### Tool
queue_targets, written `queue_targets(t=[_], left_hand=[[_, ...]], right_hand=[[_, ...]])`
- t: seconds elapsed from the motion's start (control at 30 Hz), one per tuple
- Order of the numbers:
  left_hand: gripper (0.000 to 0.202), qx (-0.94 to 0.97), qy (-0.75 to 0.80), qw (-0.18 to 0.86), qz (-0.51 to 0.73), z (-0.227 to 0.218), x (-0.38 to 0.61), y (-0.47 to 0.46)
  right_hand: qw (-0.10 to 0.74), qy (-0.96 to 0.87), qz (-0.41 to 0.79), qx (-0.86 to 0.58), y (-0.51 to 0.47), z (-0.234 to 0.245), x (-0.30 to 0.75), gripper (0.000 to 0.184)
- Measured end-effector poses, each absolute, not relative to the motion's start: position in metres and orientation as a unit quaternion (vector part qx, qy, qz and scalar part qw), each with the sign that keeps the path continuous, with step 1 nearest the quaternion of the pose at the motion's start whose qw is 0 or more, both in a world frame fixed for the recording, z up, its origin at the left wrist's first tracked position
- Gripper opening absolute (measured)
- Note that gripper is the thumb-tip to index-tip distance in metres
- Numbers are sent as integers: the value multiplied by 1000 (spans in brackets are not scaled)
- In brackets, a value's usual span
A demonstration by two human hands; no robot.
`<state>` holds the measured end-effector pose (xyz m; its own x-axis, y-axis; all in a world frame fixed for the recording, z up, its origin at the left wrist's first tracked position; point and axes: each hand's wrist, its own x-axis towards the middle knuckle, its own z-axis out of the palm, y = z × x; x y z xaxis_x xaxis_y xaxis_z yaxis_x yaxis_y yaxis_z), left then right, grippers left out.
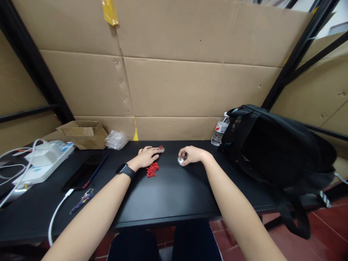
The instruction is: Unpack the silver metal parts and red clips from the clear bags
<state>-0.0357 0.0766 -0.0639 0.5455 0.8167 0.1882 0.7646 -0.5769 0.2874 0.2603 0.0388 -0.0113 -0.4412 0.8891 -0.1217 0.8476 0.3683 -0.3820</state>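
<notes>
Red rings: a small heap of red rings (pixel 152 169) lies on the black counter (pixel 174 192), near its middle.
Left hand: the left hand (pixel 145 156) lies flat just behind the red rings, palm down, fingers stretched out and close together; their tips rest on a small disc (pixel 161 149).
Disc: behind and slightly right of the red rings, with a touch of red on it; mostly hidden.
Right hand: the right hand (pixel 192 155) is right of the red rings, well apart from them, its fingers curled round a silver puck (pixel 181 160).
Puck: on the counter, right of the red rings, under the right fingertips.
Watch: a black watch (pixel 125 170) sits on the left wrist, just left of the red rings.
Bottle: a bottle (pixel 219 130) stands far right of the red rings, touching a black backpack (pixel 274 145).
Box: an open box (pixel 83 135) sits far left of and behind the red rings, with a clear bag (pixel 116 139) beside it.
Phone: a phone (pixel 83 170) lies left of the red rings, with a power strip (pixel 40 165) further left.
</notes>
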Motion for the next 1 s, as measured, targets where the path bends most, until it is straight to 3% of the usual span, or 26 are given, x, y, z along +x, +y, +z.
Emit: queue_targets(t=[0.17,0.3,0.7,0.8,1.0], left_hand=[[27,903,385,88,170,-42,-41,71],[20,932,306,153,123,-23,-52,67],[16,929,314,163,103,-22,-46,60],[23,911,312,204,175,-21,-44,58],[25,846,318,234,360,-23,-27,57]], right_hand=[[69,-819,198,-534,37,-10,259,47],[71,-823,191,-531,37,-10,259,44],[86,-844,158,-505,37,-8,260,43],[138,-848,155,-487,35,-5,257,42],[336,-826,195,-408,32,-7,237,50]])
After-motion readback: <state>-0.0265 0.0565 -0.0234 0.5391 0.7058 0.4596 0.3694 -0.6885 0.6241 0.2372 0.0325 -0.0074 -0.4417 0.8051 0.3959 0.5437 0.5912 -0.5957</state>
